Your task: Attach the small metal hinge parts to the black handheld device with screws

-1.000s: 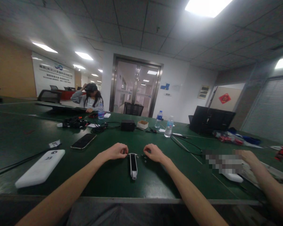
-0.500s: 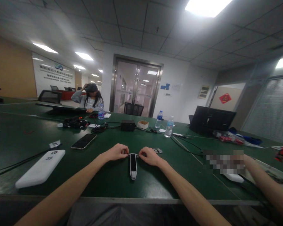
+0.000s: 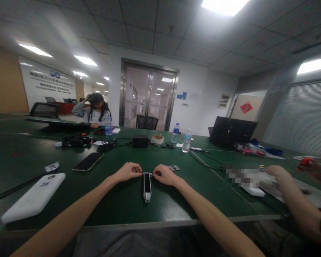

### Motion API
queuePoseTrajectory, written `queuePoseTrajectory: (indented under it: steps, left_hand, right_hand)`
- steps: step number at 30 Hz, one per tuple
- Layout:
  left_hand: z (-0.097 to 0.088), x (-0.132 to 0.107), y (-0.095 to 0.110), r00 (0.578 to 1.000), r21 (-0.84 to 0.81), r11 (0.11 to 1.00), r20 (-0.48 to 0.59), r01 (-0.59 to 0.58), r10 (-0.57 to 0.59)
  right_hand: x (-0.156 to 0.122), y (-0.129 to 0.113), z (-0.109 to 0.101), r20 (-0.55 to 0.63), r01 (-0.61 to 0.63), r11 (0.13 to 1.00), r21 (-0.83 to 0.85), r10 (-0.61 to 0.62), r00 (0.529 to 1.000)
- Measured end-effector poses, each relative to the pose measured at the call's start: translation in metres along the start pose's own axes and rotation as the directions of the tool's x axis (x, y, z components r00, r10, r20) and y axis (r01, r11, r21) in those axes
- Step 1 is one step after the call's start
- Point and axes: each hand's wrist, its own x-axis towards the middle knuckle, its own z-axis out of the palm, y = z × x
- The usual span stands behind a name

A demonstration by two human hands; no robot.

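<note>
A slim white device with a long black face [image 3: 147,184] lies on the green table in front of me, its narrow white end toward me. My left hand [image 3: 130,172] is closed in a pinch at the left of its far end. On the opposite side, my right hand [image 3: 163,174] pinches at the right of that end. Short thin dark parts stick out sideways there into my fingertips, which hide their ends. Just beyond my right hand lie small grey pieces [image 3: 173,167], too small to name.
Left are a white case-like object [image 3: 34,196] and a black phone [image 3: 88,161]. Farther back stand a black box [image 3: 140,141], an open small box [image 3: 157,139] and water bottles [image 3: 187,141]. A co-worker's arm [image 3: 296,200] reaches in at right; another person [image 3: 95,110] sits across the table.
My view has turned slightly right, so things sit farther left. Both my hands stay at the device's far end. The co-worker's hand at right has lifted off the white object there.
</note>
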Motion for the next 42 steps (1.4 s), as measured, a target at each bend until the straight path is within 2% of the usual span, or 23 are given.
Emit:
queuePoseTrajectory:
  steps: [4, 7, 17, 24, 31, 38, 42]
  left_hand:
    - [0.001, -0.001, 0.006, 0.999, -0.07, 0.997, 0.022, 0.025, -0.023]
    - [0.003, -0.001, 0.005, 1.0, -0.051, 0.998, 0.01, 0.021, -0.021]
    - [0.007, -0.001, -0.001, 0.995, -0.007, 0.995, 0.015, -0.097, 0.097]
    - [0.007, 0.001, 0.0, 0.997, -0.058, 0.996, 0.036, -0.068, 0.071]
    - [0.009, 0.005, -0.003, 0.998, -0.063, 0.996, 0.023, -0.057, 0.059]
    - [0.006, 0.002, 0.001, 0.998, -0.075, 0.997, 0.049, -0.028, 0.032]
    - [0.005, 0.0, 0.004, 0.997, -0.097, 0.994, 0.067, -0.04, 0.047]
  right_hand:
    - [0.001, 0.001, 0.002, -0.008, 0.012, 1.0, 0.01, -0.012, 1.0]
    - [0.0, 0.002, 0.002, -0.021, 0.027, 0.999, 0.021, -0.027, 0.999]
    - [-0.002, -0.001, -0.005, -0.001, 0.057, 0.998, 0.008, -0.057, 0.998]
    - [-0.001, 0.001, -0.005, 0.01, 0.072, 0.997, 0.012, -0.072, 0.997]
    - [-0.004, 0.016, -0.027, -0.03, -0.04, 0.994, -0.097, 0.037, 0.999]
    - [-0.013, 0.036, -0.034, 0.147, -0.125, 0.985, -0.123, 0.143, 0.979]
    - [-0.014, 0.043, -0.036, 0.16, -0.175, 0.974, -0.147, 0.198, 0.967]
